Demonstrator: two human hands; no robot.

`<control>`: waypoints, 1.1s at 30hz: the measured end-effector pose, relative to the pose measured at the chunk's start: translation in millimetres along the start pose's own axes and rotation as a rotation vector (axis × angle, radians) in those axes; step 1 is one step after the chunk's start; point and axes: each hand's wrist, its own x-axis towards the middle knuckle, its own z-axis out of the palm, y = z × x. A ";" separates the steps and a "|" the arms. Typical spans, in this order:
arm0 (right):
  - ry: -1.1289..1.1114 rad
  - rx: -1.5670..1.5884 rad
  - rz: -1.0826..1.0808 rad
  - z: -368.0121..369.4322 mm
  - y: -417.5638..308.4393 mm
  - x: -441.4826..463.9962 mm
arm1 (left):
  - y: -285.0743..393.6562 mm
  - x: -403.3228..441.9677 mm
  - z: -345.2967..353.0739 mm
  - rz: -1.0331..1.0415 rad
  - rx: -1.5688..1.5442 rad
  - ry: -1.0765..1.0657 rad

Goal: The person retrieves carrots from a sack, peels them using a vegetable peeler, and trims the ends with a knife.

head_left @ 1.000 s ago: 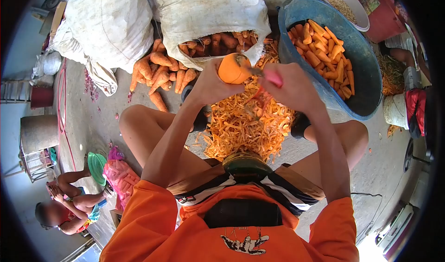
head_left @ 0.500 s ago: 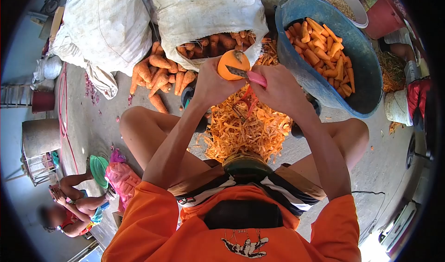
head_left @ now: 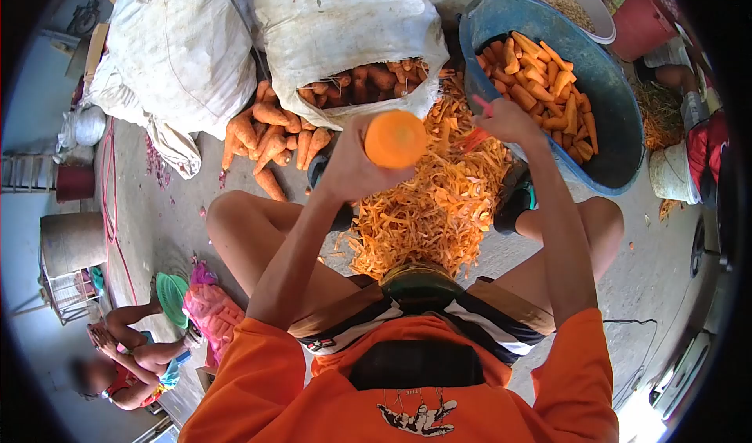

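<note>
My left hand (head_left: 350, 161) is wrapped round a thick peeled carrot (head_left: 395, 139), its smooth orange end facing up. To the right, my right hand (head_left: 511, 122) is closed on a pink-handled knife (head_left: 483, 104); its blade cannot be made out clearly. Both hands are above a heap of orange peelings (head_left: 423, 216) on the floor between my legs. Peeled carrots (head_left: 540, 75) lie in a blue tub (head_left: 607, 141) beyond my right hand. Unpeeled carrots (head_left: 270, 133) lie loose on the floor at the left, and more show in the mouth of a white sack (head_left: 345, 36).
Another white sack (head_left: 176, 47) stands at the upper left. A pink bag (head_left: 211, 310) and green basket (head_left: 171, 298) lie near a seated person (head_left: 129, 357). A white bucket (head_left: 672, 173) is at the right, beside another person's partly visible limb.
My right hand has moved right with the knife, away from the carrot. The dark patch on the carrot's end no longer shows. My left hand still holds the carrot.
</note>
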 end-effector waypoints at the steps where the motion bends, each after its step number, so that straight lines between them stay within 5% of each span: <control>1: 0.070 0.008 0.015 -3.6 2.8 -5.0 | -1.5 -1.9 -5.2 -0.114 -0.052 0.053; 2: 0.143 0.013 0.026 -5.7 2.0 -7.2 | -0.6 -3.2 -13.1 -0.119 -0.055 0.065; 6: 0.086 -0.154 -0.029 2.4 -10.1 -27.7 | 9.5 10.8 -32.2 -0.270 0.523 -0.766; 9: -0.133 -0.304 -0.049 34.0 -18.5 -20.1 | 31.3 37.9 -3.8 -0.157 0.500 -0.790; 11: -0.131 -0.311 -0.114 54.5 -22.5 -21.7 | 46.8 58.9 19.6 -0.019 -0.030 -0.444; 14: -0.100 -0.302 -0.253 49.8 -35.0 -39.4 | 52.3 84.0 39.7 -0.047 -0.181 -0.247; 17: 0.104 -0.287 -0.497 47.5 -32.7 -66.1 | 23.3 83.3 31.2 0.018 0.117 -0.312; 22: 0.307 0.074 -0.707 14.4 -78.3 -126.0 | -15.9 47.1 29.7 -0.259 -0.273 -0.835; 26: 0.174 0.106 -0.627 -6.8 -91.0 -156.7 | -13.1 32.0 43.1 -0.201 -0.462 -0.744; 29: 0.363 0.064 -0.678 -9.2 -92.6 -184.2 | -19.3 33.9 43.3 -0.222 -0.483 -0.803; 31: 0.597 -0.064 -0.513 -19.5 -99.8 -212.2 | -16.1 31.4 36.0 -0.205 -0.435 -0.809; 33: 0.839 0.679 -0.594 -10.8 -124.7 -236.2 | -13.2 30.9 31.8 -0.191 -0.387 -0.823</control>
